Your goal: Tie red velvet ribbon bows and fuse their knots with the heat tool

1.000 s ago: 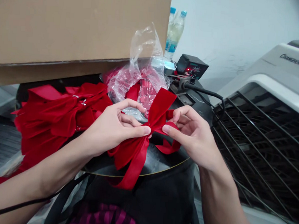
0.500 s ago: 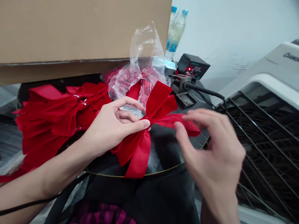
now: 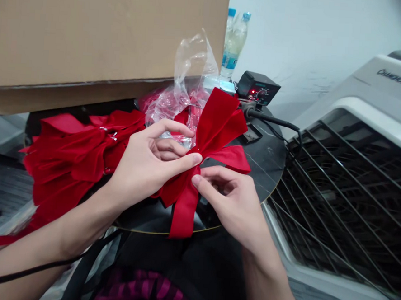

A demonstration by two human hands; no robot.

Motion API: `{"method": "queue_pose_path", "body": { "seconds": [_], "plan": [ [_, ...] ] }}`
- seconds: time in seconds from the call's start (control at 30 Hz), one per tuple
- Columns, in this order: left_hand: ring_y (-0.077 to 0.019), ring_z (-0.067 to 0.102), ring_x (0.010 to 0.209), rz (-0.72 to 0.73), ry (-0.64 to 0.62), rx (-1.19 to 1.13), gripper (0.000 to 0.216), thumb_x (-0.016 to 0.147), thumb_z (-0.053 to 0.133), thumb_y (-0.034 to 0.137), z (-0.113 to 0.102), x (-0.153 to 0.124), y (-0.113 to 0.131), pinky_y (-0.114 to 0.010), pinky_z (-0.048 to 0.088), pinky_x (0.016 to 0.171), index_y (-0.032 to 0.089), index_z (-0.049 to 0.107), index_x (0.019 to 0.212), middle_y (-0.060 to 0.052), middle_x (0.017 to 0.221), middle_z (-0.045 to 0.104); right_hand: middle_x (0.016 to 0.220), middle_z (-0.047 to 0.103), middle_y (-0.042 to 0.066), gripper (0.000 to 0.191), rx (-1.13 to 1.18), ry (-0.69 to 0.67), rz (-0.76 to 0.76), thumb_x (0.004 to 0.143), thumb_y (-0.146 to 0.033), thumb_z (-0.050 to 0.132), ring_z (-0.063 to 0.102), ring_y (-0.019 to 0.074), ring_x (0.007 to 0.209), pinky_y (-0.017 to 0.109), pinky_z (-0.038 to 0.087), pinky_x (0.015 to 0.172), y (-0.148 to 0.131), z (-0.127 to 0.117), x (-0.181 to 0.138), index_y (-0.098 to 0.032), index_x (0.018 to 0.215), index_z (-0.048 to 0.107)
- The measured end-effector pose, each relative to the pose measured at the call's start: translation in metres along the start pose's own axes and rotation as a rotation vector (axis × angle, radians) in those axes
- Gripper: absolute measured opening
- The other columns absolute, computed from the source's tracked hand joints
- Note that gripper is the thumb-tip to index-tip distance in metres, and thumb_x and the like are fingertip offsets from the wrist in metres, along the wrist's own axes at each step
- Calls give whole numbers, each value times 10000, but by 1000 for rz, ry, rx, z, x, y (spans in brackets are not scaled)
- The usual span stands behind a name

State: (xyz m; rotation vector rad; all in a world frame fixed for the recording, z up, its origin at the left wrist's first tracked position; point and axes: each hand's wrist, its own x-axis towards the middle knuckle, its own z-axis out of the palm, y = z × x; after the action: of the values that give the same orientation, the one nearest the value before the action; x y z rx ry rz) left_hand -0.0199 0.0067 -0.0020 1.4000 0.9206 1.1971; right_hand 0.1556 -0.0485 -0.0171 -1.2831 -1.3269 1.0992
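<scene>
My left hand (image 3: 150,163) pinches the knot of a red velvet bow (image 3: 215,124) between thumb and fingers. One large loop of the bow stands up and back, and a wide tail (image 3: 183,217) hangs toward me. My right hand (image 3: 227,201) sits just below the knot, with its fingertip against that tail and its fingers curled near the lower loop. A heap of similar red velvet bows (image 3: 78,154) lies left of my left hand. Behind the knot is a crumpled transparent plastic bag (image 3: 191,77) with red velvet inside.
A cardboard box (image 3: 92,34) overhangs the back left. The bow lies over a round black marble-look tabletop (image 3: 265,165). Behind stand plastic water bottles (image 3: 234,43) and a black control unit (image 3: 257,88) with a cord. A white air cooler (image 3: 347,186) with a black grille fills the right.
My right hand has come back left from the open right side to below the knot. The bow has shifted up and back, its loop now standing higher.
</scene>
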Motion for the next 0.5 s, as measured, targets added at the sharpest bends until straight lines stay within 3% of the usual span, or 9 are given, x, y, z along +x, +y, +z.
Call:
{"method": "queue_pose_path", "body": {
  "seconds": [0.17,0.3,0.37,0.43,0.5],
  "plan": [
    [-128,763,639,13,78,51,454,669,925,114,5,-3,0,-124,586,608,212,712,1058,31,715,787,773,733,2,76,-333,95,-156,888,-255,734,609,108,640,216,484,592,-7,-9,-1,-189,913,761],
    [-133,771,672,19,67,39,437,671,922,113,7,-4,0,-131,595,638,211,711,1040,36,714,779,699,708,-18,119,-385,-115,-64,933,-270,682,610,107,595,210,472,542,-8,-19,-4,-199,861,745],
    [-127,765,671,17,57,29,433,675,919,109,7,-3,-1,-130,592,639,215,714,1042,39,713,773,693,712,-28,132,-363,-155,-31,947,-309,679,617,106,560,211,473,510,-6,-20,-5,-207,917,757],
    [-125,763,668,7,42,16,431,682,913,107,6,-3,-2,-133,591,639,220,716,1047,39,716,773,742,739,-25,143,-394,-21,-132,946,-303,691,625,100,554,212,495,520,-5,-19,-7,-208,1023,766],
    [-129,768,679,1,30,6,433,686,910,106,5,-3,-3,-139,595,650,222,714,1055,38,723,775,803,764,-8,153,-495,140,-338,942,-232,691,636,92,580,209,516,563,-5,-15,-8,-187,1066,768]
  ]
}}
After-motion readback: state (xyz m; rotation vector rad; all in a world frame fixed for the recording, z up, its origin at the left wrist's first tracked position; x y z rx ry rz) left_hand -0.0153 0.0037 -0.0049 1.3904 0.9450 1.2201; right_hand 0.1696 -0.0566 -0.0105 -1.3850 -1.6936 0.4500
